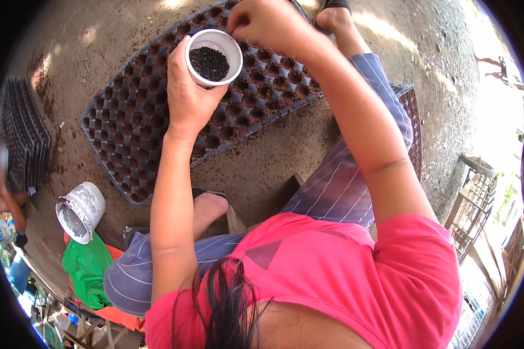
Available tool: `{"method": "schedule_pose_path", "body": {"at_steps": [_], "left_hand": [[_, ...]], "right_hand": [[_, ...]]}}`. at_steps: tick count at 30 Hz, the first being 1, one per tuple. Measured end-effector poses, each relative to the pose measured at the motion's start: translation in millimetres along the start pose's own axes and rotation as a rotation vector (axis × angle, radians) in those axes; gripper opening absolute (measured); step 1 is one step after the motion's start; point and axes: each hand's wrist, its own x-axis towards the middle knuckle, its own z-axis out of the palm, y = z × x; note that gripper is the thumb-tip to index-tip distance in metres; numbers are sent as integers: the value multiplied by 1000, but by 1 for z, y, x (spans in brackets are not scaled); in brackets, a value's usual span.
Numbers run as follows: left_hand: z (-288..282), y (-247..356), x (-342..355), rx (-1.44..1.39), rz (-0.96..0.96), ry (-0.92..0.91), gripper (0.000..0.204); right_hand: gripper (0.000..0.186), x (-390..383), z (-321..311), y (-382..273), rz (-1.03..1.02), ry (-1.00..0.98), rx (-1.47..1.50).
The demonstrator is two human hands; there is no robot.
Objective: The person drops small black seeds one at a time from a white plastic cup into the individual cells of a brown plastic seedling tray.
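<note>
White cup [214, 57]: round, filled with dark granules.
Left hand [187, 96] grips it above the seedling tray [128, 125]; right hand [268, 23] fingers pinched at its rim.

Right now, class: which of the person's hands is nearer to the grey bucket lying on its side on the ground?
Left. The left hand holds the white cup of dark seeds, up and right of the grey bucket. The right hand is farther off, at the cup's far rim above the seedling tray.
</note>
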Motion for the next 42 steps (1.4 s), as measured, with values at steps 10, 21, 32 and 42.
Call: {"method": "schedule_pose_path", "body": {"at_steps": [10, 21, 32, 42], "left_hand": [[5, 1, 1, -18, -9, -4, 99], [16, 17, -2, -49, -3, -76, 104], [10, 0, 2, -47, -2, -12, 100], [2, 2, 1, 3, -10, -10, 102]], "right_hand": [[19, 5, -8, 16, -141, 18, 49], [19, -24, 26, -39, -220, -254, -355], [15, 8, -20, 75, 217, 162, -157], [18, 15, -13, 88, 219, 69, -81]]}}
